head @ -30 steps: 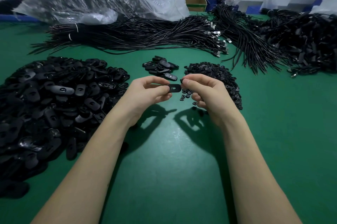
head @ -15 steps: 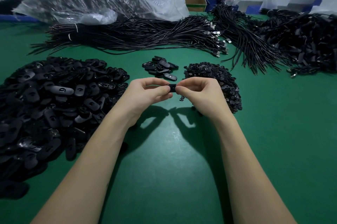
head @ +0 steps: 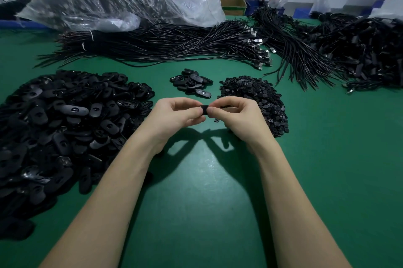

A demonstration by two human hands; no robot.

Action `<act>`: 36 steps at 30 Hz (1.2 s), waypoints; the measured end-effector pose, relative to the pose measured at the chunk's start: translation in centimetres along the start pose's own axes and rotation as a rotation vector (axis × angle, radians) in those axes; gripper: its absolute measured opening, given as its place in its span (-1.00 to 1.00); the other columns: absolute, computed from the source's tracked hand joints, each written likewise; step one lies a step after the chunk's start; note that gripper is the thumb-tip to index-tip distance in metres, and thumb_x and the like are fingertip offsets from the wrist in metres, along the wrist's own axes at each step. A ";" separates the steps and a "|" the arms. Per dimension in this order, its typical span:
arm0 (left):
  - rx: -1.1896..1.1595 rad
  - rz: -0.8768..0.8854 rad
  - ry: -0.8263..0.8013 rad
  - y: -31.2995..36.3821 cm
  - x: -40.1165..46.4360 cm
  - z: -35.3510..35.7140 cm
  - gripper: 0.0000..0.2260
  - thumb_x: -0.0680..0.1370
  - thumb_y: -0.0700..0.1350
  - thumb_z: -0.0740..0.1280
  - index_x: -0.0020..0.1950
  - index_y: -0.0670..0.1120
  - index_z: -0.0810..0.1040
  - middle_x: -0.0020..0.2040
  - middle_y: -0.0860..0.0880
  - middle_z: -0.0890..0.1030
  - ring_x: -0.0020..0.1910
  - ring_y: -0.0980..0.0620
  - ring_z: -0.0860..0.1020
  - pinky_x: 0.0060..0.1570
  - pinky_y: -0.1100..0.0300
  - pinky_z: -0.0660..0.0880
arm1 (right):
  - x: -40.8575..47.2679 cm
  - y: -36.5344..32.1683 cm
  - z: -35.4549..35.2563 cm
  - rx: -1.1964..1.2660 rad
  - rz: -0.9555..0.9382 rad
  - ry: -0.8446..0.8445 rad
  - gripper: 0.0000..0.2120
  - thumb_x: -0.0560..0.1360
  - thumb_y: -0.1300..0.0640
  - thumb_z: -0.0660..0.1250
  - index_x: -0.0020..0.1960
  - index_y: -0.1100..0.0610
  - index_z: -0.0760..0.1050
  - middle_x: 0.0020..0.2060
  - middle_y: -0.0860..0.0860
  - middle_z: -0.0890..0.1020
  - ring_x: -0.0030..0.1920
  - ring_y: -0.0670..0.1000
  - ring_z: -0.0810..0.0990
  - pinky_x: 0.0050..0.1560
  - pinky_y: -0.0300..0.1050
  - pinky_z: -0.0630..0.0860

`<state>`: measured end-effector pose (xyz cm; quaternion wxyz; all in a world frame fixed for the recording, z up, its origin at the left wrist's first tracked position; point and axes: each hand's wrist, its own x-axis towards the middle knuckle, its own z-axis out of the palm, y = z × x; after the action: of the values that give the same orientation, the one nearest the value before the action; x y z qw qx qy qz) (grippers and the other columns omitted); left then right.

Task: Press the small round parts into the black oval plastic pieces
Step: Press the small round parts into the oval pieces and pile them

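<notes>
Between my two hands, held just above the green worktop [head: 196, 191], sits one black oval piece [head: 204, 108]. My left hand [head: 174, 115] pinches one end of it between thumb and curled fingers, and my right hand [head: 235, 112] closes on the other end from the opposite side, so each grip is clamped on that same piece. Whether a small round part is under my right fingertips I cannot tell; they cover the spot.

What worries me is the seating. If the round part sits crooked in its hole, my squeeze could jam it in askew or pop it out sideways, and it would be lost among the loose round parts [head: 255, 97] heaped just beyond my right hand. The oval looks smooth and is held only at its ends, so uneven pressure could twist it free and drop it. A dropped one could also land in the big heap of ovals [head: 65, 119] on my left, or in the small cluster [head: 192, 82] beyond my hands, and mix in with those.
</notes>
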<state>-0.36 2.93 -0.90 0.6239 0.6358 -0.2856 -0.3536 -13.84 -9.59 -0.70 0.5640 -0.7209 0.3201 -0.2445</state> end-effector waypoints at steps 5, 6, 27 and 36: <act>-0.020 -0.022 -0.002 0.1 0.1 -0.1 -0.90 0.57 -0.29 0.41 0.06 -0.21 0.68 -0.01 -0.12 0.75 -0.01 -0.07 0.73 0.14 0.15 0.61 | 0.1 0.3 -0.3 0.032 0.038 -0.009 -0.83 0.41 0.00 0.62 -0.05 -0.03 0.70 -0.24 -0.05 0.71 -0.44 -0.26 0.50 -0.41 -0.43 0.35; -0.034 -0.025 -0.005 0.3 0.1 -0.2 -0.91 0.58 -0.29 0.41 0.06 -0.22 0.68 -0.03 -0.12 0.75 -0.02 -0.05 0.73 0.08 0.18 0.62 | 0.1 0.3 -0.4 0.046 0.035 -0.028 -0.86 0.41 0.01 0.61 -0.08 -0.02 0.70 -0.26 -0.09 0.71 -0.44 -0.27 0.51 -0.42 -0.45 0.35; 0.088 -0.008 0.010 0.1 0.1 0.0 -0.85 0.51 -0.23 0.49 -0.16 0.00 0.77 -0.21 0.00 0.71 -0.21 0.09 0.65 -0.01 0.23 0.62 | 0.2 -0.2 -0.4 -0.042 -0.052 -0.053 -0.95 0.48 0.08 0.56 -0.12 -0.01 0.70 -0.29 -0.12 0.73 -0.31 -0.22 0.60 -0.32 -0.41 0.40; 0.099 0.018 0.053 -0.1 0.2 0.2 -0.96 0.51 -0.18 0.52 -0.07 -0.06 0.72 -0.21 -0.01 0.73 -0.22 0.10 0.67 -0.12 0.29 0.60 | 0.1 -0.1 0.0 -0.096 -0.093 -0.013 -0.91 0.47 0.06 0.57 -0.18 -0.05 0.69 -0.27 -0.11 0.75 -0.19 -0.12 0.70 -0.05 -0.15 0.61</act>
<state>-0.43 2.60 -0.98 0.6020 0.6726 -0.2917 -0.3164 -13.76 -9.65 -0.62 0.5187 -0.7629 0.2939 -0.2503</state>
